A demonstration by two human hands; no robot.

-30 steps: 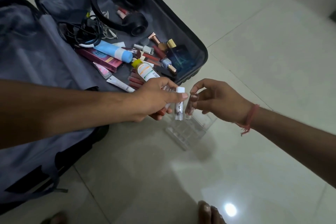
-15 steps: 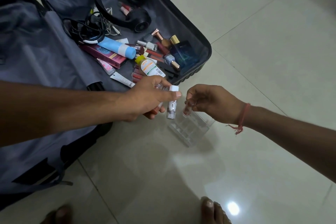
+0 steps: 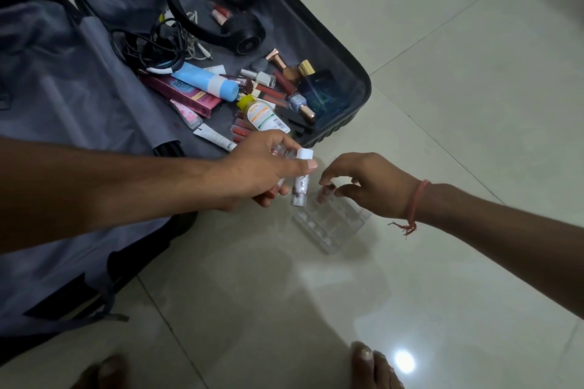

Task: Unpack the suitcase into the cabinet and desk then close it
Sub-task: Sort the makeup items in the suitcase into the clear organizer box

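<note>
A black suitcase (image 3: pixel 344 123) lay wide open on the pale tiled floor (image 3: pixel 442 73). Its grey lining showed on both halves.

The left hand (image 3: pixel 262 174) reached out over the edge of the case. Its fingers were curled around a few small tubes. One of them, a little tube with a white cap (image 3: pixel 301 180), stuck out between the thumb and the first finger and pointed down.

The right hand (image 3: pixel 366 186) was just beside it, over a clear plastic box (image 3: pixel 331 224) with small square slots. The box sat on the floor, close to the corner of the case. The fingertips of this hand were pinched on the top of a small reddish tube (image 3: pixel 325 194), which stood upright in a slot at the far end of the box. A red thread (image 3: pixel 415 205) was tied around the right wrist.

Many things lay in the far half of the case. There were black headphones (image 3: pixel 218 6), a bunch of cables (image 3: pixel 158 47), a blue bottle (image 3: pixel 205 80), a pink box (image 3: pixel 183 93), a bottle with a yellow cap (image 3: pixel 262 115), a white tube (image 3: pixel 215 137) and a dark blue perfume bottle (image 3: pixel 319 88). Small lipsticks and nail polish lay mixed among them.

Bare toes (image 3: pixel 373 366) showed at the bottom.
</note>
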